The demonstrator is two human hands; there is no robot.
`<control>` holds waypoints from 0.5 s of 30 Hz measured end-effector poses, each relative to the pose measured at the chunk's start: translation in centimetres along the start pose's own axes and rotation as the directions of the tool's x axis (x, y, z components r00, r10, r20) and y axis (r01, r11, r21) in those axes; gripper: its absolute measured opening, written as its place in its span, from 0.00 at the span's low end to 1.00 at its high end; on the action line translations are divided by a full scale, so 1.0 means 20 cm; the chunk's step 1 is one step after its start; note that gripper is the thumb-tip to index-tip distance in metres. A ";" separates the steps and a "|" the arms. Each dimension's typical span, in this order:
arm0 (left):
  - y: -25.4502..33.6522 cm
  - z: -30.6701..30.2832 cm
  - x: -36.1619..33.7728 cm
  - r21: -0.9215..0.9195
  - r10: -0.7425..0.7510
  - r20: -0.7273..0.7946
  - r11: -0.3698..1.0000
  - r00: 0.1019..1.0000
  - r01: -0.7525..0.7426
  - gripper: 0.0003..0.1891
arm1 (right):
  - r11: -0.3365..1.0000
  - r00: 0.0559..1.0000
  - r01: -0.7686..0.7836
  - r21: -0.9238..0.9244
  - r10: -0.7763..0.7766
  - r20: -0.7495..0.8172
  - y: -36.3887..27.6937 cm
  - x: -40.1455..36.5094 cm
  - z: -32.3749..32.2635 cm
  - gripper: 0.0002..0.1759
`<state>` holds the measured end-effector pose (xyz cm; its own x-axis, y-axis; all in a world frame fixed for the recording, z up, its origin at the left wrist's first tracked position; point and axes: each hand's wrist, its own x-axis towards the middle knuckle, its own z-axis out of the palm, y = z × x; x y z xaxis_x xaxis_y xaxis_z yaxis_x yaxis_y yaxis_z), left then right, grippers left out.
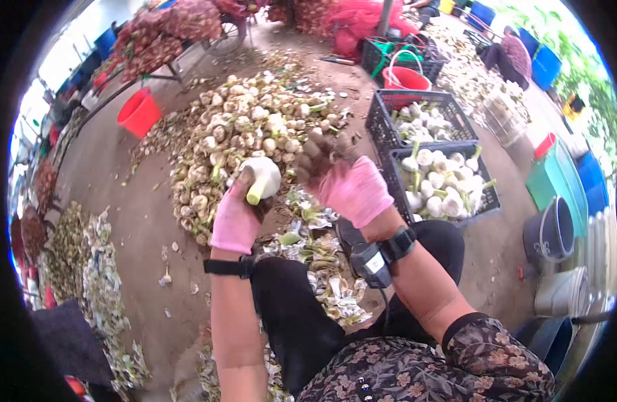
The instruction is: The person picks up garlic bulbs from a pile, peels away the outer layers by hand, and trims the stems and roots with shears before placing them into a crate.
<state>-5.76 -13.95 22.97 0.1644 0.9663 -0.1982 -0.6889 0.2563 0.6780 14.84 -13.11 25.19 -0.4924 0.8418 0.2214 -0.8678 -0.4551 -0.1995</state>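
In the left hand, a single white garlic bulb is held firmly, fingers wrapped round its side, the cut end of its green stem tilted toward the wearer. The right hand stands apart from the bulb, just to its right, fingers bent; whether they pinch anything cannot be told, the area being blurred.

Assessment of handling: the grip appears sound. Good practice, in my judgement, is to support the bulb low with the left hand, leave its upper face free, and let the right fingertips work lightly round it, pulling toward the stem. Excess thumb pressure could bruise the cloves or snap the stem; the soiled gloves could mark the pale skin.

Count: one bulb in hand; two gloves, both pink; two black crates holding white bulbs, the nearer crate just right of the right hand, the farther crate beyond it. Two red buckets are noted: one red bucket well left of and beyond the left hand, a second bucket beyond the right. The heap beyond both hands is one, its bulbs too many to count. Peelings below the hands are likewise uncountable.
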 end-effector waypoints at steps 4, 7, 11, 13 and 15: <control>-0.02 0.12 -0.13 0.246 0.134 0.077 0.958 0.988 -0.149 0.26 | 0.996 0.999 -0.025 -0.084 0.023 -0.022 0.01 -0.15 -0.04 0.24; -0.01 0.23 -0.19 0.591 0.178 0.040 0.789 0.983 -0.167 0.30 | 0.964 0.979 -0.077 -0.254 0.025 -0.204 0.10 -0.23 0.01 0.25; -0.12 0.34 -0.24 0.835 0.273 0.191 0.460 0.943 -0.303 0.30 | 0.959 0.980 -0.077 -0.271 0.022 -0.198 0.18 -0.35 -0.02 0.24; -0.17 0.29 -0.22 0.880 0.185 0.208 0.394 0.961 -0.266 0.27 | 0.974 0.968 -0.056 -0.220 -0.002 -0.252 0.19 -0.38 -0.28 0.20; -0.16 0.40 -0.26 0.935 0.196 0.273 0.175 0.942 -0.307 0.27 | 0.988 0.961 -0.029 0.149 0.068 -0.269 0.14 -0.46 -0.36 0.20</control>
<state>1.25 -19.68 27.56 0.2128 0.9671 0.1392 0.4895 -0.2288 0.8415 17.47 -20.01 15.64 -0.5143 0.8557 -0.0573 -0.8537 -0.5172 -0.0612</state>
